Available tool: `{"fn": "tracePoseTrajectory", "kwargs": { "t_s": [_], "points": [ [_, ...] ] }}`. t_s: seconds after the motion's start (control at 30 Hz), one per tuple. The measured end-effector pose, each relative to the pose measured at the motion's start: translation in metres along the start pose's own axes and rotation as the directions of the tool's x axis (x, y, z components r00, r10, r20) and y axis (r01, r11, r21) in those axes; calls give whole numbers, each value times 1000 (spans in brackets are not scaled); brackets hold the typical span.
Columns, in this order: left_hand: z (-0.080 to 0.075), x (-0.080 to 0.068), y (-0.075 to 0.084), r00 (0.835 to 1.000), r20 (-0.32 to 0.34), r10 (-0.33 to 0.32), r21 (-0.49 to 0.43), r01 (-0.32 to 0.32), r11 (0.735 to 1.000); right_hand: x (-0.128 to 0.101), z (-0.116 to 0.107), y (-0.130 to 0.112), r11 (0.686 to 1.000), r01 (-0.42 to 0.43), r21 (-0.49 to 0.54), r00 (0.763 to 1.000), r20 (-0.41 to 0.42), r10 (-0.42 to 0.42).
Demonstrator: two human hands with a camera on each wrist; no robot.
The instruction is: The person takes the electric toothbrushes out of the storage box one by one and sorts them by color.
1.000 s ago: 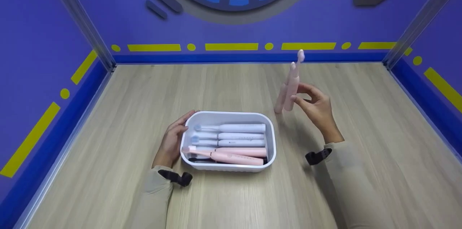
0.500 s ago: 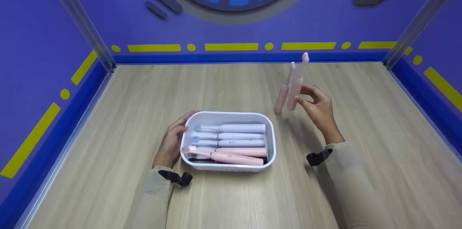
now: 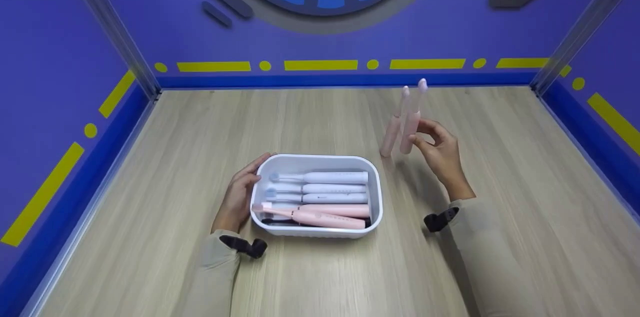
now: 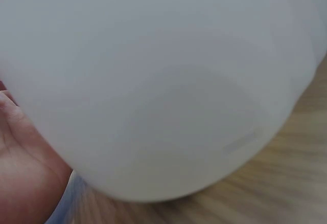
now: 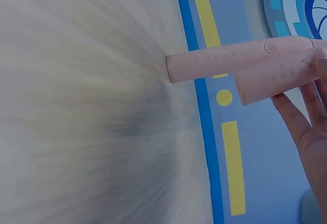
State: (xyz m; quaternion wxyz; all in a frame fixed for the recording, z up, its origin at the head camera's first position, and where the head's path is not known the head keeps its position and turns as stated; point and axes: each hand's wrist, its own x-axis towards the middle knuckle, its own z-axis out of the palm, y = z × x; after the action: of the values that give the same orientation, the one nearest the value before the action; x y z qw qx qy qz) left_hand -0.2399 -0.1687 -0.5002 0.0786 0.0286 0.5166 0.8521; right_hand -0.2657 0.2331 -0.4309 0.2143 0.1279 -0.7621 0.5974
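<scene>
My right hand pinches a pink electric toothbrush by its handle, brush head up. Just left of it, a second pink toothbrush stands upright on the table. In the right wrist view, the standing toothbrush has its base on the tabletop, while the held toothbrush has its base above the surface. My left hand grips the left end of a white bin, thumb at the rim. White toothbrushes and pink toothbrushes lie in it, with something black partly hidden underneath.
The bin rests on a wood-grain table. Blue panels with yellow marks enclose the back and both sides, joined by metal corner posts. The bin's pale wall fills most of the left wrist view.
My right hand has shifted the held toothbrush slightly to the right and lower, widening the gap from the standing one. The left hand and the bin have stayed in place.
</scene>
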Motion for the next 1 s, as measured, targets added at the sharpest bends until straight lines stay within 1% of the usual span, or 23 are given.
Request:
{"fn": "tracePoseTrajectory", "kwargs": {
  "t_s": [0.23, 0.37, 0.6, 0.8, 1.0],
  "points": [
    [0, 0, 0, 1000, -5, 3, 15, -3, 1000, -1, 0, 3, 999, -6, -44, 1000, -2, 6],
    [0, 1, 0, 1000, -4, 6, 19, -5, 1000, -1, 1, 5, 999, -1, -44, 1000, -6, 1],
    [-1, 1, 0, 1000, -1, 7, 26, -7, 1000, -2, 3, 10, 999, -16, -30, 1000, -11, 15],
    [-1, 1, 0, 1000, -5, 5, 29, -4, 1000, -2, 6, 13, 999, -47, -28, 998, -31, 46],
    [-1, 0, -1, 1000, 2, 10, 28, -10, 1000, -2, 7, 14, 998, -53, -25, 998, -18, 52]
  ]
}}
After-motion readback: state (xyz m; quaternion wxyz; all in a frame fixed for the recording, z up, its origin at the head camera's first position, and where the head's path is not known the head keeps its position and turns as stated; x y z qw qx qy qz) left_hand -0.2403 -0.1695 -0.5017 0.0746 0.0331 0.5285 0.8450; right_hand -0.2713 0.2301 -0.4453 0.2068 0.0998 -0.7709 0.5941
